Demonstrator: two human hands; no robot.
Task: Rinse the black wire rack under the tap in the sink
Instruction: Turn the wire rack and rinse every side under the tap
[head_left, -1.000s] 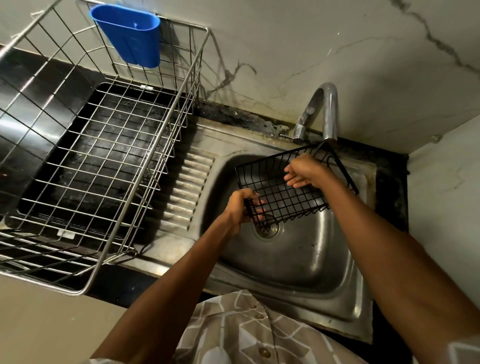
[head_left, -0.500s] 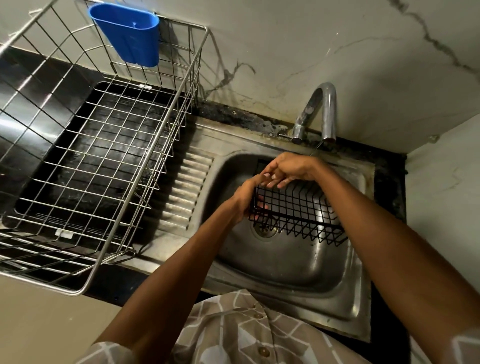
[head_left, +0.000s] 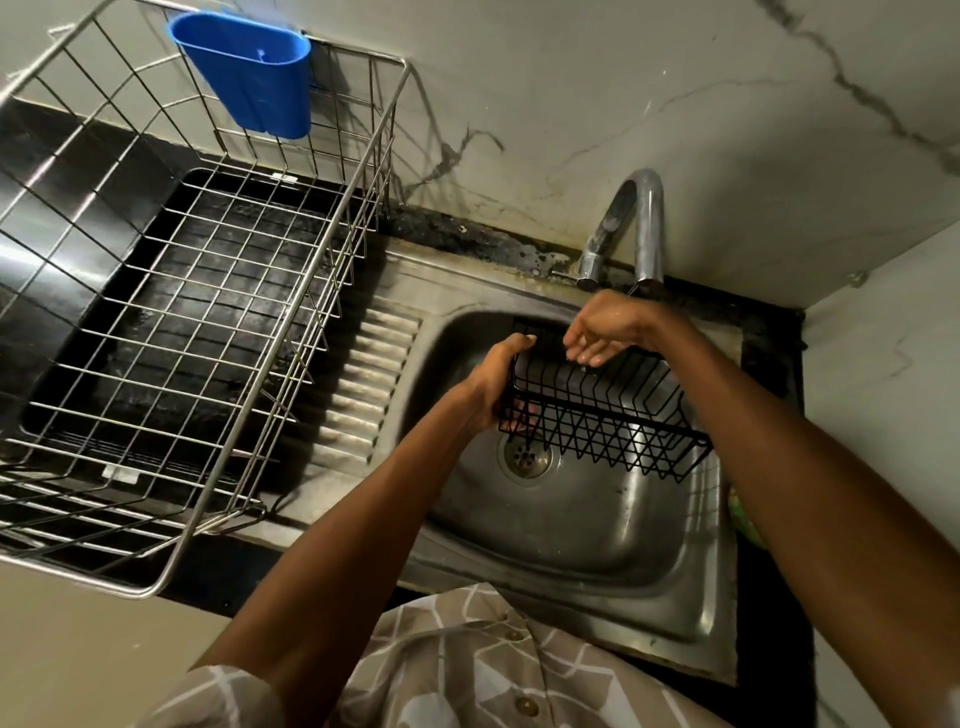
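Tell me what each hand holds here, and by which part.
The left hand grips the black wire rack by its left end. The right hand hangs over the rack's far rim, fingers relaxed, gripping nothing.

This is a home kitchen. A stainless steel sink (head_left: 597, 540) with a ribbed draining board fills the centre and lower right of the frame, a curved chrome tap (head_left: 631, 228) standing at its far edge. At upper left a steel wire dish basket (head_left: 291, 332) sits on the dark table (head_left: 67, 208), a blue plastic cutlery holder (head_left: 249, 73) hooked on its rim. Veined marble-look wall (head_left: 675, 104) runs behind.
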